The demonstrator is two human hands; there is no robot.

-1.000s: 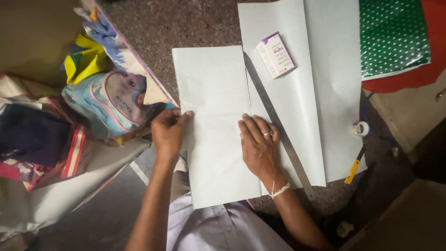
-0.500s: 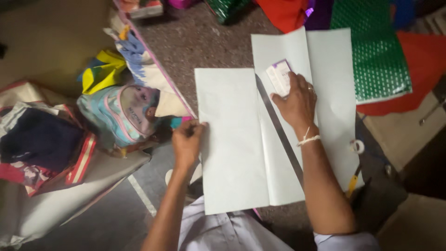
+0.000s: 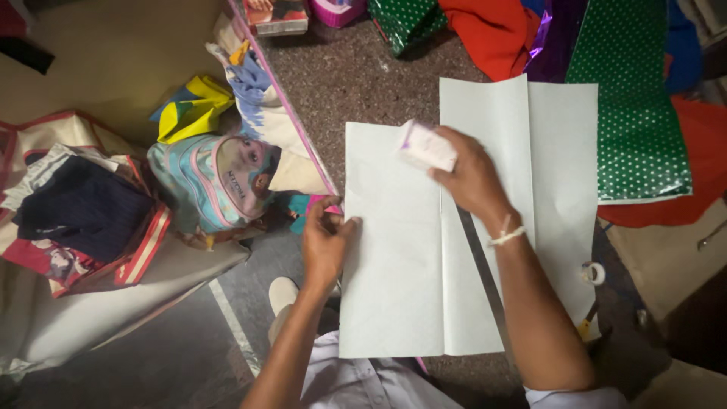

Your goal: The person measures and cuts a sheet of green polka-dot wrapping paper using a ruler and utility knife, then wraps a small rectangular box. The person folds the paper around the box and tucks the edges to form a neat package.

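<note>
Pale, matte paper dominates the scene: a tall rectangular sheet point(image 3: 394, 250) lies flat on the dark speckled stone tabletop point(image 3: 341, 76), its right edge overlapping a second, wider sheet point(image 3: 553, 167) that bears a lengthwise crease. Between the two sheets a long, thin metal ruler point(image 3: 485, 280) runs toward the near edge, largely covered by the forearm. The right hand point(image 3: 469, 178) hovers above the upper part of the near sheet, its fingers pinched around a small white carton point(image 3: 425, 148) with a purple end; the carton juts out to the left of the knuckles, tilted, and appears lifted clear of the paper, though contact cannot be ruled out. A ring-like band of white thread circles the wrist. The left hand point(image 3: 327, 238) rests at the left edge of the near sheet, about midway along it, fingers curled together with the tips pressing the margin. Glossy green wrapping with white dots point(image 3: 636, 113) lies along the far right edge, beside smooth red sheeting point(image 3: 492, 30) and a strip of purple foil. At the near right corner sit a small roll of clear tape point(image 3: 593, 273) and a yellow-handled cutter point(image 3: 585, 326), well apart from both hands. Off the left edge, a child's pastel backpack point(image 3: 216, 182) leans beside an open fabric bag point(image 3: 83, 220) that holds dark folded cloth.
</note>
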